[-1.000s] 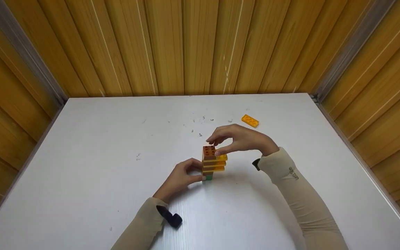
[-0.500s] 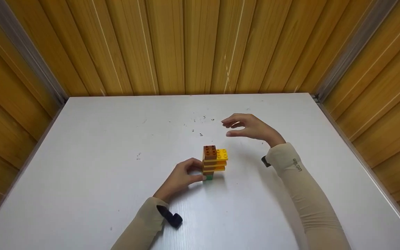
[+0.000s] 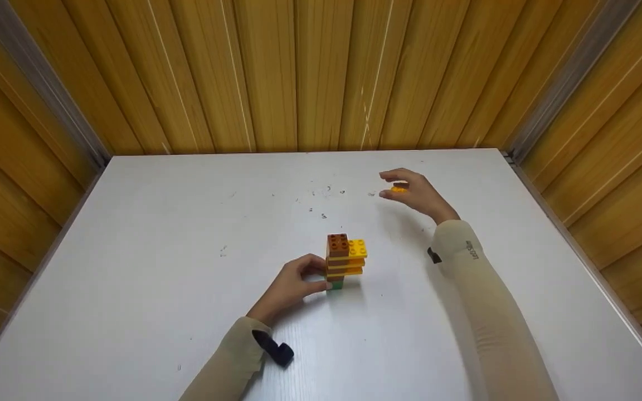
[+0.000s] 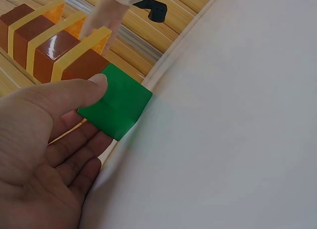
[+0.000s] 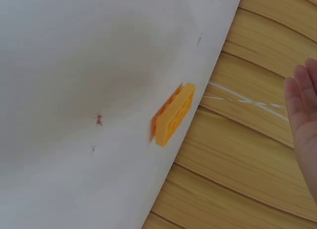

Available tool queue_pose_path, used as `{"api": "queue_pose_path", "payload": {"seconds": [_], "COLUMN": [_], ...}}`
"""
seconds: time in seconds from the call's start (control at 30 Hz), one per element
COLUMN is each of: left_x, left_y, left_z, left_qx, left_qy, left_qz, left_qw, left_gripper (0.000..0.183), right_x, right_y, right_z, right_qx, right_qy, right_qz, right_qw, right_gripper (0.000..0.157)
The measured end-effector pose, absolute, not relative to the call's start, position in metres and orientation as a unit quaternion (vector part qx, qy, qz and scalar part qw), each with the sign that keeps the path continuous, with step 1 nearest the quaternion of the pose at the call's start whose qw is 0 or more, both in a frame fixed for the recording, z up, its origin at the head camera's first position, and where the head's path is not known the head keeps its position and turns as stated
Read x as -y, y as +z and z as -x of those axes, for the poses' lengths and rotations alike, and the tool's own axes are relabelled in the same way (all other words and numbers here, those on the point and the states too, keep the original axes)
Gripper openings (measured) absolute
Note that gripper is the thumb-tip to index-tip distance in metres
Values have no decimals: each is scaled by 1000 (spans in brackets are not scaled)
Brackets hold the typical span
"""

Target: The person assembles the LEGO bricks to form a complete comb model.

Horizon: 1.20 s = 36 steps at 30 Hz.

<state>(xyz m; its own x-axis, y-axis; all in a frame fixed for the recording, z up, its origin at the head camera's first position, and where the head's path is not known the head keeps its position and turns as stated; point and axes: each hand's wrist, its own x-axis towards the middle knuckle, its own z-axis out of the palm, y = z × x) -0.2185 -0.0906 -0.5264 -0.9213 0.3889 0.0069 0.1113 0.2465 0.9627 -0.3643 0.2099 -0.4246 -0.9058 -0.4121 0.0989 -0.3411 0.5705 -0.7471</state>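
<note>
A tower of toy building bricks [image 3: 337,245] stands upright on the white table. Brown bricks alternate with yellow plates that jut out to the right, and a green brick [image 4: 119,102] forms the base. My left hand [image 3: 293,284] grips the tower low down, thumb on the green brick and fingers behind it. At the back right, a loose yellow plate [image 5: 173,115] lies on the table, apparently studs down. My right hand [image 3: 421,195] hovers over it, fingers and thumb spread, holding nothing; it partly hides the plate in the head view.
The white table [image 3: 159,250] has small dark marks near its middle. Wood-patterned panels [image 3: 321,72] rise behind its back edge and at both sides. The loose plate lies not far from that back edge.
My right hand has left the tower's top and moved back and right to the loose yellow plate. The left hand has kept its grip on the tower.
</note>
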Motion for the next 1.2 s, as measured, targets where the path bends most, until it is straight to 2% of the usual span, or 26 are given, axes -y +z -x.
{"api": "queue_pose_path", "payload": {"seconds": [0.3, 0.67, 0.97, 1.2], "left_x": [88, 88, 88, 88], "left_y": [-523, -523, -525, -524], "left_z": [216, 216, 217, 217], "left_qx": [-790, -796, -788, -785], "left_qy": [584, 575, 584, 588], "left_qz": [-142, -145, -160, -155], "left_qw": [125, 121, 116, 122], "left_gripper": [34, 34, 34, 34], "right_x": [-238, -252, -248, -246], "right_y": [-449, -463, -473, -475], "right_z": [384, 390, 391, 393], "right_qx": [-910, -916, -904, -919], "right_qy": [-396, -387, -411, -371], "right_qz": [99, 71, 3, -6], "right_qw": [68, 77, 119, 130], "right_gripper": [62, 57, 62, 67]}}
